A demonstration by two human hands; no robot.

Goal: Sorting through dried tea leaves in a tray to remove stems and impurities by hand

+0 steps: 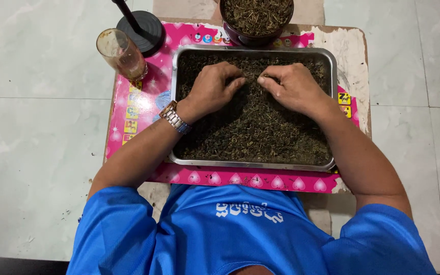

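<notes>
Metal tray [253, 165] of dried dark leaves [253, 127] on a pink-covered desk [138, 109]. Left hand [211, 89] and right hand [292, 86] rest on the leaves near the tray's far side, fingers curled together, pinching leaves. Beyond: glass [122, 53], dark bowl [255, 36] of leaves.

Low table [355, 46] bears pink mat [143, 102], perhaps plastic.

Bowl [256, 19] crowds the tray's [253, 164] far rim; glass [121, 53] and black stand [141, 24] probably block far-left.
</notes>
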